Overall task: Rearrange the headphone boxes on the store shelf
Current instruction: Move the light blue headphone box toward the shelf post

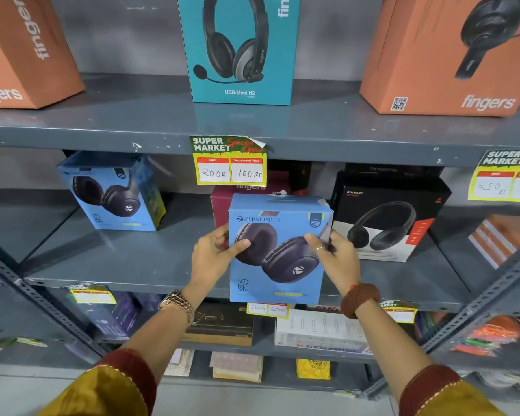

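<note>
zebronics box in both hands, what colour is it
Light blue, with dark navy headphones printed on the front; the Zebronics box shows clearest in the head view.

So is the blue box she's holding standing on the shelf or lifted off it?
Lifted off. The blue box hangs past the shelf's front edge, gripped by the left hand and right hand.

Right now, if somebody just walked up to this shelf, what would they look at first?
Probably the blue Zebronics headphone box in the middle, held up in front of the middle shelf by the left hand and the right hand. Next, the yellow price tag just above it, reading 200 and 100. Then the teal headset box on the top shelf, between two orange boxes.
</note>
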### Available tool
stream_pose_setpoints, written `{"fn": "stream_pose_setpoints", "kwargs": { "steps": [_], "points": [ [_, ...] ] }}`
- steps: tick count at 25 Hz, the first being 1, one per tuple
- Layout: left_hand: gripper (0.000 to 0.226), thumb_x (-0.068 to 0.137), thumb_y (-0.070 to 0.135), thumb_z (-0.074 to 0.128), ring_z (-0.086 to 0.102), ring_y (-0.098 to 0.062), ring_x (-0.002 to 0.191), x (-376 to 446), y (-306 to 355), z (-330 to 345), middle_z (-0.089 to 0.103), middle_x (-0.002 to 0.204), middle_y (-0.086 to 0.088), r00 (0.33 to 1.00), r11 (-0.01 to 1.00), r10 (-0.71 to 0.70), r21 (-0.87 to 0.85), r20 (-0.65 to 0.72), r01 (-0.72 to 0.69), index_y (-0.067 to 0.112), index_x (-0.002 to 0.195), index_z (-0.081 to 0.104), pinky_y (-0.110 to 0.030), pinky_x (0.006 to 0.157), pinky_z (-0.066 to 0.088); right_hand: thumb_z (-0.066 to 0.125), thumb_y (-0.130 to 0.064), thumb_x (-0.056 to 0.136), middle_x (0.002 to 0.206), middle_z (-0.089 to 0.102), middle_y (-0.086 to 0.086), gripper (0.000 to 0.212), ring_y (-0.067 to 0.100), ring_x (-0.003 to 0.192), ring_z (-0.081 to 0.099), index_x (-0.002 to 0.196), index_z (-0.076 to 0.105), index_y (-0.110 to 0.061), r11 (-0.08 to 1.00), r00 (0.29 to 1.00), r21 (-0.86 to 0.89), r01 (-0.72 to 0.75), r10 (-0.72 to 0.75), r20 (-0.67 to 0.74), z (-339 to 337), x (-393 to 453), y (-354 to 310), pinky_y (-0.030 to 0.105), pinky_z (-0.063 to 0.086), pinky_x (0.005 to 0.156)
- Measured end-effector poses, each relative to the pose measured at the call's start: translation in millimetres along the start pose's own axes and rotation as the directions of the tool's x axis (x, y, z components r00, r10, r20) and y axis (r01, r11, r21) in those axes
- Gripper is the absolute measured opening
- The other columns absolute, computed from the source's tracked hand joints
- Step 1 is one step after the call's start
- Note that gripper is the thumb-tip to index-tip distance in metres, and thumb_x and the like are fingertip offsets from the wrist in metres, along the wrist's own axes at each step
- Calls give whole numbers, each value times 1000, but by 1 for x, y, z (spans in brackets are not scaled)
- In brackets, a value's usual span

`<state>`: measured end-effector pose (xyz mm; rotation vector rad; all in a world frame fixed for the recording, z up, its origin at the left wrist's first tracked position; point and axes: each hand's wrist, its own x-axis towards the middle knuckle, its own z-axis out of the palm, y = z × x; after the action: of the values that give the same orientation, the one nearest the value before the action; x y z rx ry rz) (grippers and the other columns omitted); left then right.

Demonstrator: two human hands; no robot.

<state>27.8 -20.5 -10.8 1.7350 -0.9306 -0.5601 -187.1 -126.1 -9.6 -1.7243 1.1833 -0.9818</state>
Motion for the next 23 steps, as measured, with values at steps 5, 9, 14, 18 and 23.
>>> {"fn": "stream_pose_setpoints", "kwargs": {
  "steps": [5,9,14,18,23],
  "points": [
    [47,65,47,79,74,-15,86,-11,16,-6,77,99,8,997,994,-43,-96,71,49,35,109,68,-47,76,61,69,-46,74,51,63,-20,16,-5,50,54,66,65,-32,999,999,-40,7,-9,-53,-33,-17,-25,21,36,53],
    [37,72,35,78,75,-17,85,-26,22,-15,78,97,4,996,990,-28,-134,83,39,30,108,69,-48,71,61,71,-47,71,66,69,-19,13,-10,56,59,73,67,-35,998,997,-56,42,-45,-60,-35,-30,-38,19,40,55],
    [33,74,29,76,73,-23,91,-30,-12,-66,76,104,-2,997,981,-74,-178,30,78,28,106,69,-53,73,60,73,-61,60,87,76,-5,48,13,81,69,91,72,-23,1000,999,4,27,-27,24,24,-37,-43,35,56,70],
    [21,75,25,76,72,-25,95,-25,-48,-141,77,102,-4,993,976,-90,-206,-70,74,35,94,72,-55,81,57,72,-66,56,90,76,-2,54,13,82,66,89,70,-22,999,992,15,41,-43,116,108,-38,-69,35,54,70],
    [25,74,23,73,73,-24,92,4,-93,-252,77,99,-1,979,985,-66,-171,-191,33,31,98,70,-53,82,57,69,-68,55,101,74,7,71,26,93,68,98,63,-12,996,976,75,42,-57,208,236,-41,-115,41,55,76]
  ]
}}
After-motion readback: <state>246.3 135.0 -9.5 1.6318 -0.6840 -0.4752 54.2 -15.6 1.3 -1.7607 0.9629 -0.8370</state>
